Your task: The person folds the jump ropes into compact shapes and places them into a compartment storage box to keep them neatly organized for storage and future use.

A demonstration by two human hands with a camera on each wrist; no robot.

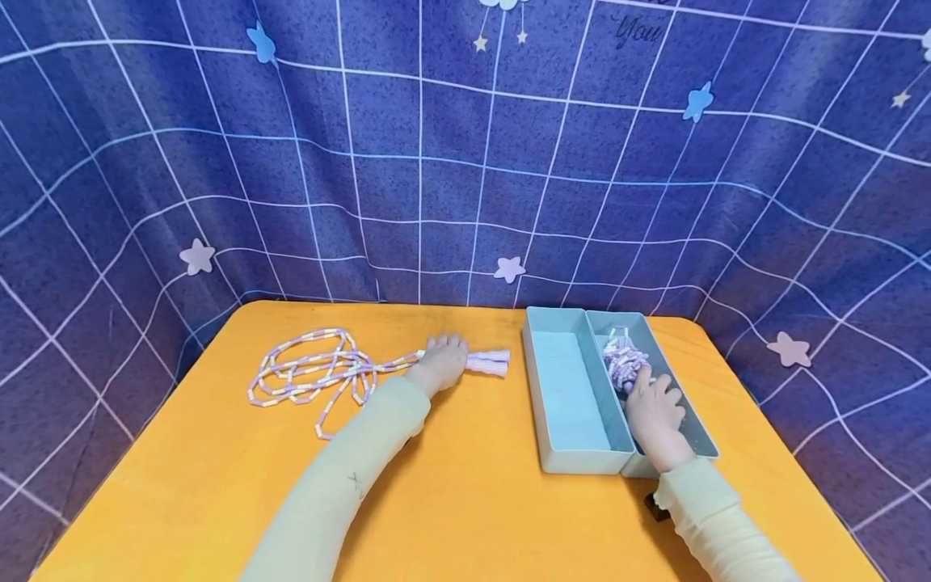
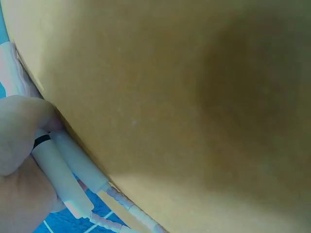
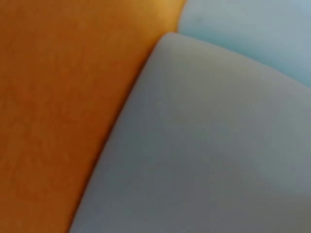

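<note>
- left hand [image 1: 440, 361]: lies on the orange desk [image 1: 465, 501], fingers curled round the two pale handles [image 1: 489, 361] of a beaded skipping rope [image 1: 309, 374]; the left wrist view shows both handles [image 2: 65, 172] held side by side in the palm.
- skipping rope: its loops sprawl loosely on the desk to the left of that hand, well apart from the boxes.
- right hand [image 1: 656, 408]: reaches into the right-hand grey box [image 1: 694, 428], fingertips at a second bundled rope [image 1: 624, 361]; whether it grips the bundle cannot be told.
- left-hand grey box [image 1: 575, 396]: touches the right-hand one along its long side and shows a bare floor.
- handling, judged: the rope looks light and limp, so the cord will trail and may snag; the stiff handles are the sound place to hold.
- room: open desk lies between handles and boxes; the box walls are raised rims to lift over, and the far desk edge is close behind the loops.
</note>
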